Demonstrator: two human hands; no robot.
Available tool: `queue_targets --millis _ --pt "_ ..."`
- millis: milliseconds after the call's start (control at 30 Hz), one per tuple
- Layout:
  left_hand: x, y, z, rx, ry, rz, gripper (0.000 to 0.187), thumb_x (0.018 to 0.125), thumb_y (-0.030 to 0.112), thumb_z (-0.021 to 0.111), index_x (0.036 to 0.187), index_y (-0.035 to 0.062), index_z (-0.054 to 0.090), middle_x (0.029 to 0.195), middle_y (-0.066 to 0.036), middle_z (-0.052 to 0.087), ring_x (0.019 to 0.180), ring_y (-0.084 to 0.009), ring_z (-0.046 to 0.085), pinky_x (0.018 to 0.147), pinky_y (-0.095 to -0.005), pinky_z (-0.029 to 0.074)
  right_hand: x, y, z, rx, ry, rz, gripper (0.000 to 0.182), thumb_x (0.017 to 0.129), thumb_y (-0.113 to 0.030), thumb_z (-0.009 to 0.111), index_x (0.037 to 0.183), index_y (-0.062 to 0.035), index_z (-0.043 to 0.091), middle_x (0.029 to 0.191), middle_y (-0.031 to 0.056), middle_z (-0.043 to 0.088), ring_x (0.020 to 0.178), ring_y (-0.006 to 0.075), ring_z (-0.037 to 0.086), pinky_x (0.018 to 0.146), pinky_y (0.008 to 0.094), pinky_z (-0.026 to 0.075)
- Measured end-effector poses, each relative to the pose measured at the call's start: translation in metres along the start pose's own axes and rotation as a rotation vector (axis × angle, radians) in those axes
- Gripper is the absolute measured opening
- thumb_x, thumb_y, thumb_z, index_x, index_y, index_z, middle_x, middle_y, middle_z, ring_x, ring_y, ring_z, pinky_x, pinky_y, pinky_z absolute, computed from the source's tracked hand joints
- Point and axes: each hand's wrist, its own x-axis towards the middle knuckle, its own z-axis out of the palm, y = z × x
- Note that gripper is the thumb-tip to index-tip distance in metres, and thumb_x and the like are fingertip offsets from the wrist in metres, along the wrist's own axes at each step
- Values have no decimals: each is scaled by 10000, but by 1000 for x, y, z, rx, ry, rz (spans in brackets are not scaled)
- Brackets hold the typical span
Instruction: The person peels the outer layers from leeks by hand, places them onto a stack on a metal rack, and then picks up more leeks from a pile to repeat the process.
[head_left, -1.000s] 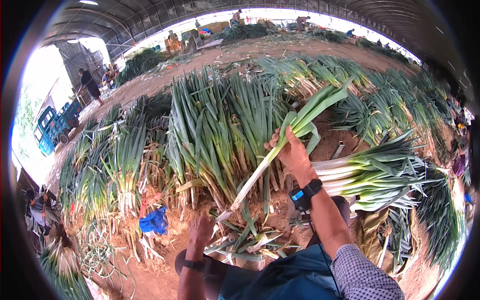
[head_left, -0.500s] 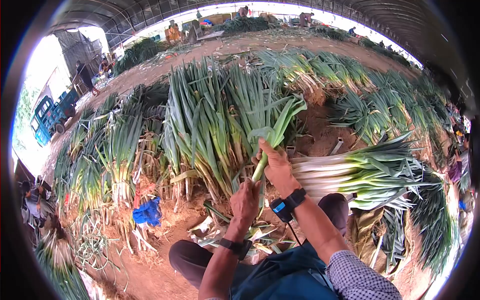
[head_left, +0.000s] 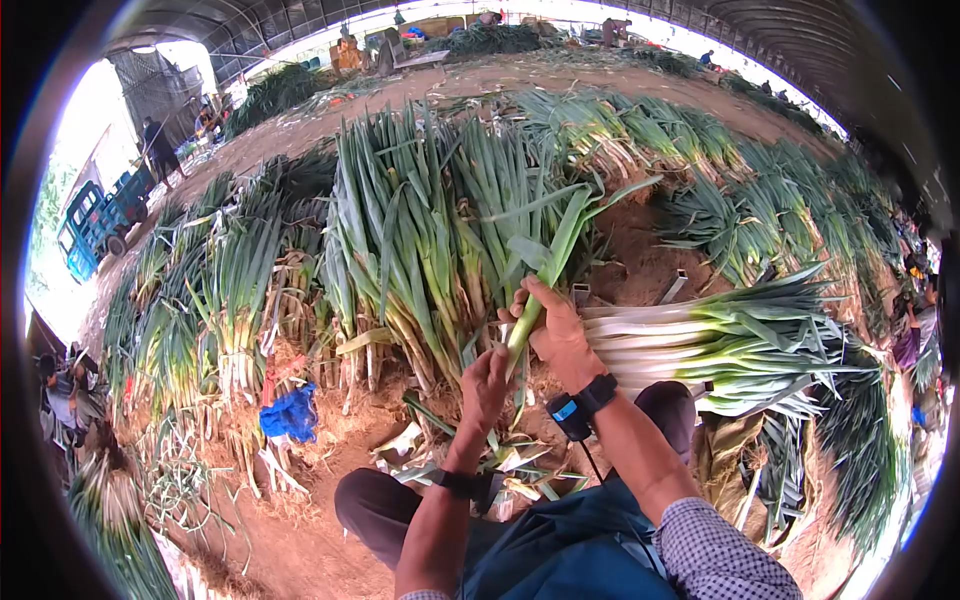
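Note:
A leek [head_left: 563, 247] slants up and away from me, its green leaves fanned at the top. My right hand [head_left: 560, 335] is closed around its stem, below the leaves. Lower down, my left hand [head_left: 484, 388] pinches at the pale end of the same leek; its root tip is hidden by the fingers. A thick stand of untrimmed leeks [head_left: 400, 230] rises just beyond my hands. To the right of my right hand lies a pile of cleaned leeks [head_left: 700, 340], white stems towards me and green tops to the right.
Peeled leaf scraps [head_left: 515, 460] litter the soil between my knees. A blue crumpled bag [head_left: 289, 414] lies at the left. More leek bundles [head_left: 235, 310] stand to the left and far right. A blue three-wheeled truck [head_left: 100, 225] and other people are farther back.
My left hand stays at the lower stem while the leek's top has shifted slightly, with one leaf now sticking out to the right. My right hand has moved only a little.

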Motion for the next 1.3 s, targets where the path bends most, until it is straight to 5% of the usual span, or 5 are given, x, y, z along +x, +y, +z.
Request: queue_targets --millis 500,833,1000,1100,1300 --pt "17 -2 -32 -957 56 -379 250 1075 246 471 1107 17 563 950 -102 678 809 -225 666 777 -351 548 22 -7 15 -41 -73 38 679 963 -666 488 1200 -32 551 728 31 528 561 143 443 566 325 394" --pt "-24 -9 -162 240 -90 -265 305 1032 303 566 984 13 646 797 -19 596 661 -107 542 567 -266 449 62 -60 -19 -14 92 -72 687 969 -727 381 999 -58 538 711 10 462 548 131 392 527 314 361" --pt "-38 -29 -265 418 39 -385 301 1000 185 601 1219 -22 597 1128 -164 651 1014 -222 654 838 -362 570 65 -101 -38 28 137 -149 664 957 -730 415 905 -77 522 704 15 456 543 148 406 526 313 361" --pt "-43 13 -216 917 184 218 491 948 170 677 1386 21 513 1348 -204 565 1233 -296 565 1053 -412 468 63 -106 -38 -36 180 -174 665 954 -728 425 880 -75 524 703 16 457 545 150 421 527 317 374" --pt "-20 -15 -111 275 -377 -4 480 909 157 739 1337 6 583 1059 -73 677 944 -146 632 809 -293 521 51 -103 13 87 133 -202 572 992 -618 484 901 -53 491 759 48 485 610 175 474 604 343 450"
